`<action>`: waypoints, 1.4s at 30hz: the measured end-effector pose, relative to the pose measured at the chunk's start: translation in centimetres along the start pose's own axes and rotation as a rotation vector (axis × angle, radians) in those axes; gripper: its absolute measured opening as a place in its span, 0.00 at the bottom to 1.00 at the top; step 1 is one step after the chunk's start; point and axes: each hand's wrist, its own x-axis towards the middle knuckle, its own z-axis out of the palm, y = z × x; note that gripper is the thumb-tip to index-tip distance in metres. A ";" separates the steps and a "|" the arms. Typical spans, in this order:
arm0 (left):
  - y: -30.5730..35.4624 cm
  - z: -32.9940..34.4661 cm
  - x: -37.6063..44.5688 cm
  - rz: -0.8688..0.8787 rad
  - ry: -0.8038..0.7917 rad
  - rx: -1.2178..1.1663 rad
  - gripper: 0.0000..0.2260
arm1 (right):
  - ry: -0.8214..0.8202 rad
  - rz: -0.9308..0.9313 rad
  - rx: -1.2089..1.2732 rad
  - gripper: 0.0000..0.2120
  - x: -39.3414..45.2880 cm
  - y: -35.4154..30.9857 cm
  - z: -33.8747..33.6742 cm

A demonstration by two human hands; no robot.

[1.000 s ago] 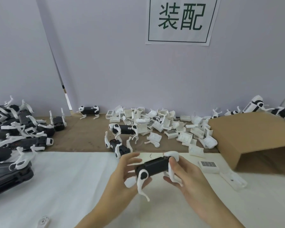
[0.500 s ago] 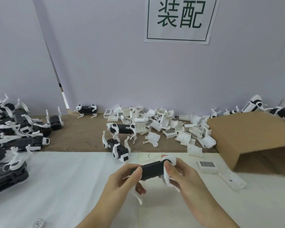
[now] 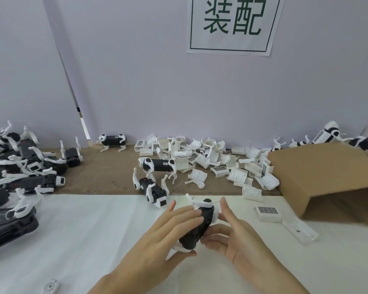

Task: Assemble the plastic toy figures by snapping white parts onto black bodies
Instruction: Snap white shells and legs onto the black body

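Black body point(image 3: 197, 227) gripped between left hand point(image 3: 168, 232), right hand point(image 3: 232, 236)

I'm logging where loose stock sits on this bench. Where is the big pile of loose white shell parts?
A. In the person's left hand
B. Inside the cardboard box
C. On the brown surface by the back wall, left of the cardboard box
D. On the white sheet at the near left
C: the pile of white shell parts lies on the brown surface against the wall, just left of the cardboard box.
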 end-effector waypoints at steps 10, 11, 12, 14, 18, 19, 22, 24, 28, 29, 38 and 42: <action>-0.1 -0.8 -0.2 0.298 -0.125 0.286 0.28 | -0.031 0.037 0.068 0.21 0.1 0.1 -0.3; 0.0 -0.7 -0.2 0.273 -0.106 0.301 0.28 | -0.004 0.015 0.060 0.21 0.1 0.1 -0.3; 0.0 -0.5 -0.1 0.221 -0.076 0.299 0.29 | 0.029 -0.009 0.059 0.22 0.2 0.1 -0.3; 0.0 -0.3 -0.1 0.087 -0.022 0.263 0.27 | 0.070 -0.051 0.087 0.24 0.4 0.2 0.0; -0.7 -0.5 -0.4 -0.004 0.023 0.273 0.15 | 0.009 -0.066 0.129 0.19 0.4 0.4 0.3; -0.7 -0.5 -0.5 -0.020 0.030 0.266 0.16 | -0.045 -0.048 0.109 0.18 0.3 0.5 0.3; -0.4 -0.3 -0.4 -0.063 0.066 0.285 0.21 | -0.212 0.023 0.029 0.25 0.0 1.1 0.6; 0.1 -0.4 -0.1 -0.067 0.051 0.309 0.24 | -0.228 0.025 0.049 0.24 0.0 1.5 0.6; 1.0 -1.2 0.2 -0.171 -0.006 0.208 0.35 | -0.161 -0.084 -0.084 0.15 -0.2 0.7 0.3; 1.4 -1.2 0.3 -0.216 0.016 0.119 0.35 | -0.146 -0.134 -0.173 0.15 -0.3 0.4 0.2; 2.7 -2.0 1.8 -0.833 0.122 -0.817 0.16 | -0.289 -0.219 -0.520 0.17 -0.6 0.0 -0.4; 2.3 -1.9 1.9 -0.981 0.295 -0.788 0.16 | -0.169 -0.235 -0.449 0.25 0.0 0.5 -0.6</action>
